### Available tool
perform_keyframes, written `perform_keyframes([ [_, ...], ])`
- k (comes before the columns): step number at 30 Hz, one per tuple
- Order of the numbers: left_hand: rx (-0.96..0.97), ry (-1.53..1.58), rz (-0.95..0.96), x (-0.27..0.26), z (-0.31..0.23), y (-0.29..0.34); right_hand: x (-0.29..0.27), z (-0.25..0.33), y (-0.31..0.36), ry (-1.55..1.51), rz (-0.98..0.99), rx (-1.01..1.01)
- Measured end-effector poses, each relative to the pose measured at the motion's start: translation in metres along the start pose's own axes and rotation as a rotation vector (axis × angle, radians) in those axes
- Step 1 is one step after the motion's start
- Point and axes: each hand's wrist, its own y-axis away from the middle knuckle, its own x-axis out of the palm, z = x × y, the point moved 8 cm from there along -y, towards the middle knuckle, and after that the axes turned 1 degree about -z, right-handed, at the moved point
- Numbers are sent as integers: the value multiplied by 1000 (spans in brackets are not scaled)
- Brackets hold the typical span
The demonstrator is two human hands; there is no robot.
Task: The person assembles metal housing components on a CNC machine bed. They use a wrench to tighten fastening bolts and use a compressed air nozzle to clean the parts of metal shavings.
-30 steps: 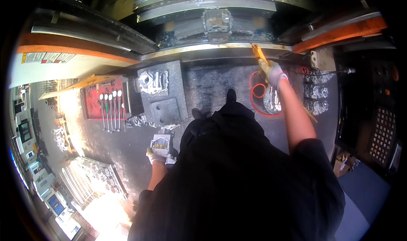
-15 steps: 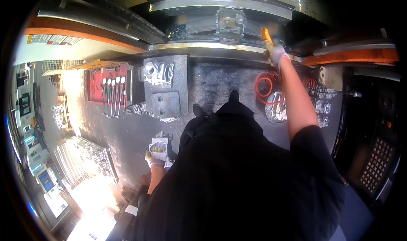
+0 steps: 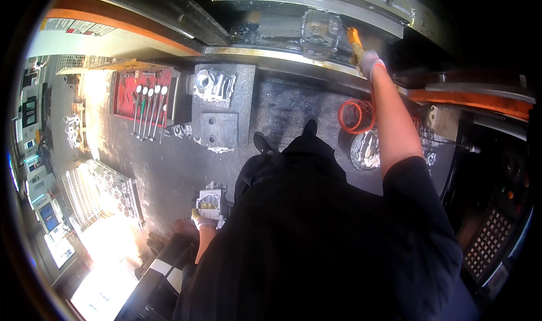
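My left hand (image 3: 204, 220), in a pale glove with yellowish fingertips, grips a grey cast-metal housing (image 3: 221, 194) low at my left side. Some of its fingers show through the housing's opening. My gloved right hand (image 3: 368, 61) reaches forward into the machine opening, closed around an orange air blow gun (image 3: 354, 37). A red coiled hose (image 3: 353, 116) hangs below that arm. Just left of the blow gun, another cast housing (image 3: 320, 33) sits inside the machine, wet-looking and slightly blurred. Exactly how the right fingers lie on the gun is hard to make out.
An orange-edged sill (image 3: 282, 55) runs before me. Left stand a bench with a casting (image 3: 214, 86) and flat plate (image 3: 219, 129), and a red tray (image 3: 127, 98) of dial gauges. A wire basket (image 3: 101, 194) is farther left; a round stand with castings (image 3: 367, 151) is right.
The view has turned and shifted slightly, so the machine and benches appear displaced. Both hands keep their holds, the right still beside the housing in the machine.
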Motion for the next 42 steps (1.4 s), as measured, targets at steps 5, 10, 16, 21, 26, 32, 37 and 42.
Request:
perform_keyframes([
  [5, -12, 49, 5, -14, -3, -5, 15, 55, 46, -15, 60, 102],
  [10, -6, 26, -59, -1, -2, -1, 26, 71, 59, -213, 58, 45],
  [16, 11, -3, 1, -5, -13, -26, 38, 66, 63, -63, 92, 1],
  [21, -14, 20, 19, 8, -15, -46, 46, 69, 123, -160, 111, 99],
  [26, -66, -101, 100, 39, -19, -59, 48, 48, 170, -100, 120, 54],
  [32, -192, -201, 358, 138, -34, -4, 55, 14, 235, -223, 64, 138],
  [37, -111, -309, 666, 227, -55, 45, 60, 62, 303, -367, 228, -51],
  [42, 334, -365, 193, 289, -112, 92, 115, 74, 317, -482, 687, -181],
])
